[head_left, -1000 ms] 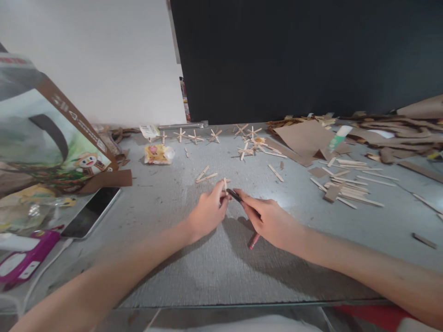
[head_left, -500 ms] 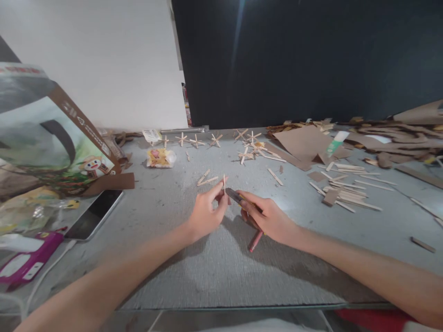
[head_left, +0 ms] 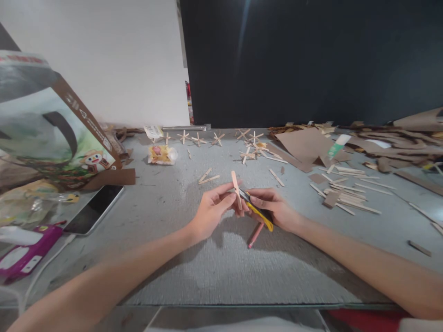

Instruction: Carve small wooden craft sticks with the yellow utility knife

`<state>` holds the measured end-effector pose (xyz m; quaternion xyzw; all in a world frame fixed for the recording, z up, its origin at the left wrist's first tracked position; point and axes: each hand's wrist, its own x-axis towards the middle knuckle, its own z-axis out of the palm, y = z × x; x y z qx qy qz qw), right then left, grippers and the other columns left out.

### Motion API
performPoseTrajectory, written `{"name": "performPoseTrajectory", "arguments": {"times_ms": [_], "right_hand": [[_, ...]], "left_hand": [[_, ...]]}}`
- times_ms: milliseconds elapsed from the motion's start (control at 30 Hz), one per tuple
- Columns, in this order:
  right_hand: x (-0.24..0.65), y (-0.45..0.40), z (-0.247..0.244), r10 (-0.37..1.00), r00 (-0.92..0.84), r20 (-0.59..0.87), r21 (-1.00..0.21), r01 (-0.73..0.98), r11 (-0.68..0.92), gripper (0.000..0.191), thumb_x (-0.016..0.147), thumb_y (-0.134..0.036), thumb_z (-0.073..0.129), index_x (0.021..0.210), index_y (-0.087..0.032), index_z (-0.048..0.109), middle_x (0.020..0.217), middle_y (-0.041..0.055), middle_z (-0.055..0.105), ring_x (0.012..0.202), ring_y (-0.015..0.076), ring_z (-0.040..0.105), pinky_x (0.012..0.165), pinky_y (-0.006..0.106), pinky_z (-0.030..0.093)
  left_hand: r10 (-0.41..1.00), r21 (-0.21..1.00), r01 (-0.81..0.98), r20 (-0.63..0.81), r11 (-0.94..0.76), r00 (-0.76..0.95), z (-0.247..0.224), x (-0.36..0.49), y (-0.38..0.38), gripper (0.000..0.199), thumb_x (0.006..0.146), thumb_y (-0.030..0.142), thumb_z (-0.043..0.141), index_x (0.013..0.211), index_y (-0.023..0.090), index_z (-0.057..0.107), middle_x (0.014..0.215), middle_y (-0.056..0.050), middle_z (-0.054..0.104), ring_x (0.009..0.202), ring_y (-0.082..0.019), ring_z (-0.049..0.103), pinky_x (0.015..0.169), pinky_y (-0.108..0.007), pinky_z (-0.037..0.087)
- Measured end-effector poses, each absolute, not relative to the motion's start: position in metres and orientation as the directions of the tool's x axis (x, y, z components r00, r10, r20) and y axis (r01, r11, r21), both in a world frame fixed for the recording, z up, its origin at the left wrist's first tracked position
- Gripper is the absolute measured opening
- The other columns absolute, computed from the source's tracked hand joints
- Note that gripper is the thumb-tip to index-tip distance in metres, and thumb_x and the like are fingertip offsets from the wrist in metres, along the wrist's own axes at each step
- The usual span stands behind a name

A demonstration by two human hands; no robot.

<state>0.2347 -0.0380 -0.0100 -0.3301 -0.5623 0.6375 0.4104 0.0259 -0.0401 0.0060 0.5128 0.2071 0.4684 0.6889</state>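
— Wooden stick (head_left: 234, 181) has turned since the last frame: was upright and thin, nearly edge-on, now leans with its broad face showing. Yellow-and-black cutter (head_left: 260, 215) rolled too, more yellow visible.

— OK. Where's the stick relative to the hands?

— At the fingertips of the left hand (head_left: 209, 210), top end poking up past the fingers, lower end down between the two hands. Held off the table (head_left: 187, 281).

— Left hand state?

— Pinching the stick, thumb on the near side. Dark spot about mid-stick.

— Right hand (head_left: 277, 210)?

— Closed round the cutter, thumb along the top. Dark front end points at the stick, right beside it; can't tell if they touch. A few fingertips show below the stick, partly hidden, can't tell whose.

— Under that?

— Reddish pencil (head_left: 255, 236) on the table, just below the cutter, lower end toward the person.

— Nearby stuff?

— Two loose sticks (head_left: 209, 179) in a V beyond the left hand, single stick (head_left: 277, 177) beyond the right. Pile of sticks (head_left: 349, 196) well off to the right. Crossed-stick stars (head_left: 198, 139) along the back.

— Left side?

— Phone (head_left: 95, 210), well apart from the left hand; yellow snack pack (head_left: 162, 155) farther back.
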Motion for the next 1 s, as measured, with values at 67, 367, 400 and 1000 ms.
{"name": "performPoseTrajectory", "arguments": {"times_ms": [67,367,400,1000], "right_hand": [[0.2354,-0.038,-0.0092,0.894,-0.446,0.039,-0.987,-0.158,-0.036,0.043,0.084,-0.054,0.079,0.103,-0.016,0.076,0.075,0.0021,0.065,0.056,0.012,0.051,0.049,0.026,0.039],[0.2359,-0.0373,-0.012,0.892,-0.451,0.03,-0.981,-0.185,-0.061,0.039,0.085,-0.05,0.079,0.101,-0.014,0.075,0.07,0.0015,0.066,0.047,0.0099,0.048,0.043,0.026,0.035],[0.2358,-0.0371,-0.0126,0.895,-0.445,0.026,-0.979,-0.191,-0.066,0.039,0.083,-0.05,0.08,0.098,-0.015,0.075,0.069,0.0014,0.066,0.047,0.0102,0.048,0.043,0.026,0.035],[0.2387,-0.0381,-0.0097,0.879,-0.474,0.056,-0.989,-0.145,-0.015,0.041,0.084,-0.055,0.08,0.095,-0.015,0.077,0.073,0.0028,0.065,0.051,0.0108,0.048,0.045,0.026,0.037]], "left_hand": [[0.856,0.896,-0.44,0.174,0.067,0.486,0.0079,0.0263,-0.0406,0.053,0.089,0.04,0.081,0.133,0.012,0.072,0.078,-0.008,0.074,0.068,-0.017,0.067,0.07,-0.034,0.051],[0.845,0.859,-0.482,0.121,0.174,0.521,0.0086,0.0265,-0.0384,0.045,0.087,0.034,0.083,0.127,0.015,0.074,0.083,-0.008,0.078,0.065,-0.015,0.067,0.066,-0.031,0.05],[0.844,0.857,-0.485,0.122,0.176,0.522,0.009,0.0265,-0.0383,0.043,0.087,0.033,0.083,0.126,0.016,0.074,0.084,-0.008,0.078,0.065,-0.014,0.066,0.065,-0.03,0.049],[0.832,0.886,-0.453,0.175,0.1,0.526,0.0141,0.0255,-0.043,0.116,0.086,0.034,0.087,0.17,0.025,0.009,0.078,-0.002,0.078,0.062,-0.013,0.067,0.064,-0.026,0.049]]}}
